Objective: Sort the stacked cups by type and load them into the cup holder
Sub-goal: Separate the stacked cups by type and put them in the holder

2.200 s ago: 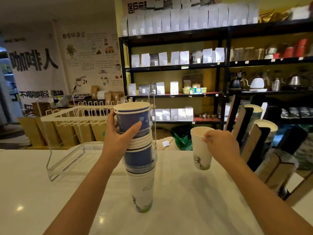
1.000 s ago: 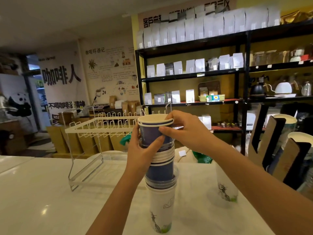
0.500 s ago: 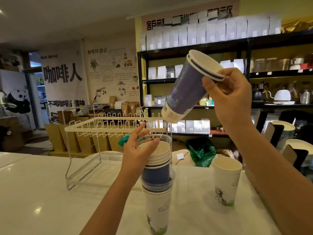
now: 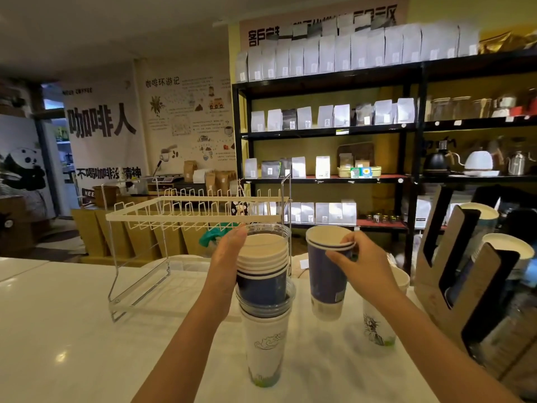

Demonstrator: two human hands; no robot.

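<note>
Counter: glossy white, smooth, throwing back the ceiling lights.
Blue cup: matt paper, cream inside.
Stack: matt paper cups with clear shiny plastic ones between.
White cup: matt printed paper.
Rack: thin wire, cream coated.
Cup holder: brown matt cardboard.
Shelf: black, looks like metal.

A white counter fills the lower half. A white wire rack stands on it toward ten o'clock. Black shelving spans twelve to three o'clock, lined with white pouches. A black kettle and a white kettle sit at two o'clock. Printed banners hang at ten o'clock, with brown paper bags near eleven.
</note>
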